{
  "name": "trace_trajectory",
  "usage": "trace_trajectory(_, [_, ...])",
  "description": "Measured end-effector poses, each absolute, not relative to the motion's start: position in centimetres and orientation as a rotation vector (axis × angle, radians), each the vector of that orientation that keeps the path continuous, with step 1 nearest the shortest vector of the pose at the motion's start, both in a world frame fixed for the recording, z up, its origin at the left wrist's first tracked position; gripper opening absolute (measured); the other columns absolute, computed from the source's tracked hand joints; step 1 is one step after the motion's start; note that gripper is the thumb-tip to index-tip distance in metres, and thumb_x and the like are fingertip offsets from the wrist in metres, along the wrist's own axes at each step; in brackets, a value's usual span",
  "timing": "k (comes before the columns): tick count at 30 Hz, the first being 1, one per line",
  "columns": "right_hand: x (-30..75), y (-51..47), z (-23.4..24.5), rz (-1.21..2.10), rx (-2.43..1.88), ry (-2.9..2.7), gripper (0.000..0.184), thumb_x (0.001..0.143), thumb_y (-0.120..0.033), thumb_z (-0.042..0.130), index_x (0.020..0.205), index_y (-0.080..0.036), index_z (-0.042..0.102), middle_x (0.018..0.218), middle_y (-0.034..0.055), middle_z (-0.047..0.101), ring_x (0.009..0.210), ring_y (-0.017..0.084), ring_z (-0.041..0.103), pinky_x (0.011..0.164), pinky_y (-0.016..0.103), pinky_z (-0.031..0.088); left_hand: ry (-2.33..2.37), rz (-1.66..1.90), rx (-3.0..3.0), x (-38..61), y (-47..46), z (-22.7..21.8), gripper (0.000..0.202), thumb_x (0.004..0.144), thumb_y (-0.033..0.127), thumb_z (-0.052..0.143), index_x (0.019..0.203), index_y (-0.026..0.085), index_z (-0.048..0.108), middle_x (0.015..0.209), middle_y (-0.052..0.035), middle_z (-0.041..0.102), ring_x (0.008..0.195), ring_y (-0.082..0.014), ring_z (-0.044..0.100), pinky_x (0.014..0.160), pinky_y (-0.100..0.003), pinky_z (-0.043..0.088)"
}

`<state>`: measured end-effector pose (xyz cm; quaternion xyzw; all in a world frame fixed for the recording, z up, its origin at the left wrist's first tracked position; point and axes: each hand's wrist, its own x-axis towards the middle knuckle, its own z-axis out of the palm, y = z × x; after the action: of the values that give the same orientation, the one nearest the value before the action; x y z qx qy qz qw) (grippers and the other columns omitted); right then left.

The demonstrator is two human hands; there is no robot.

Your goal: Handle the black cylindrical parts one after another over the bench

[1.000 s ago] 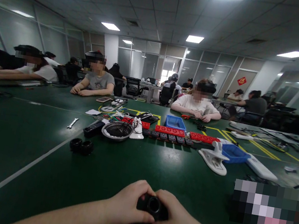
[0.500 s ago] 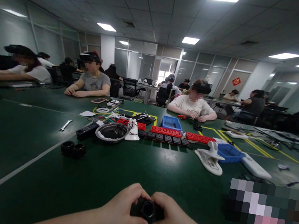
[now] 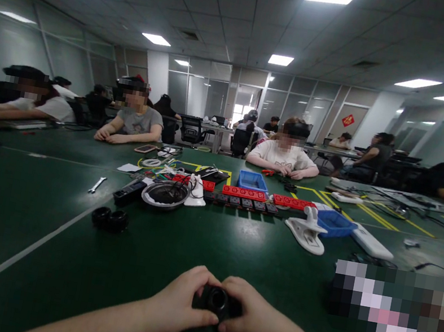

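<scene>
My left hand (image 3: 185, 301) and my right hand (image 3: 250, 312) come together near the front of the table, fingers closed round a black fitting (image 3: 218, 299). Its round open end faces up towards me. Dark side parts of it run into both palms, so its full shape is hidden. My thumbs meet at its near side and the fingertips at its far side. Ahead and to the left, two black ring-shaped pieces (image 3: 109, 219) lie side by side on the green table (image 3: 172, 252).
Beyond lie a metal bowl (image 3: 163, 205), red socket strips (image 3: 244, 192), a white clamp (image 3: 307, 232), a blue tray (image 3: 334, 231) and a wrench (image 3: 97, 184). A pixelated patch covers something at right. Across the table sit two people; others are further off.
The view has shifted slightly, so the scene sits a little further left. Both hands keep their grip on the black fitting, which appears slightly higher and tilted a little differently.
</scene>
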<state>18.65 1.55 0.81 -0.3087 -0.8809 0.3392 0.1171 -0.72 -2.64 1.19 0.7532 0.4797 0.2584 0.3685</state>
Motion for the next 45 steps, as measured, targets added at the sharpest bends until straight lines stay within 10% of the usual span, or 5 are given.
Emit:
trace_trajectory(19, [16.2, -0.2, -1.1, 0.479, -1.343, -2.397, 0.034, 0.054, -0.034, 0.072, 0.071, -0.017, 0.048, 0.074, 0.0015, 0.052, 0.067, 0.017, 0.046, 0.059, 0.026, 0.033, 1.494, 0.739, 1.876, 0.5, -3.4, 0.9, 0.033, 0.060, 0.021, 0.073, 0.088, 0.018, 0.055, 0.085, 0.0012, 0.048, 0.074, -0.0164, 0.046, 0.064, -0.025, 0.036])
trace_trajectory(24, [17.5, 0.4, -0.1, 0.722, -1.105, -2.528, 0.055, 0.050, -0.040, 0.078, 0.096, -0.018, 0.057, 0.092, 0.0040, 0.055, 0.084, 0.022, 0.049, 0.075, 0.031, 0.036, 1.343, 0.689, 1.952, -0.2, -2.9, 1.0, 0.033, 0.062, 0.025, 0.073, 0.090, 0.019, 0.056, 0.084, 0.0015, 0.047, 0.074, -0.0152, 0.045, 0.063, -0.022, 0.037])
trace_trajectory(35, [19.2, 1.5, 0.5, 1.008, -0.823, -2.659, 0.035, 0.060, -0.029, 0.073, 0.093, -0.023, 0.064, 0.095, -0.0005, 0.053, 0.093, 0.020, 0.045, 0.080, 0.030, 0.034, 1.111, 0.618, 1.930, -1.1, -2.6, 0.8, 0.041, 0.060, 0.026, 0.076, 0.095, 0.022, 0.056, 0.089, 0.0030, 0.047, 0.074, -0.0136, 0.046, 0.064, -0.021, 0.037])
trace_trajectory(45, [17.6, 0.5, -0.5, 0.551, -1.232, -2.575, 0.042, 0.048, -0.047, 0.077, 0.070, -0.016, 0.059, 0.070, 0.0005, 0.055, 0.068, 0.017, 0.048, 0.058, 0.025, 0.033, 1.437, 0.704, 1.890, 0.2, -3.5, 0.9, 0.040, 0.054, 0.027, 0.079, 0.085, 0.018, 0.056, 0.082, 0.0028, 0.048, 0.072, -0.0150, 0.044, 0.059, -0.021, 0.033])
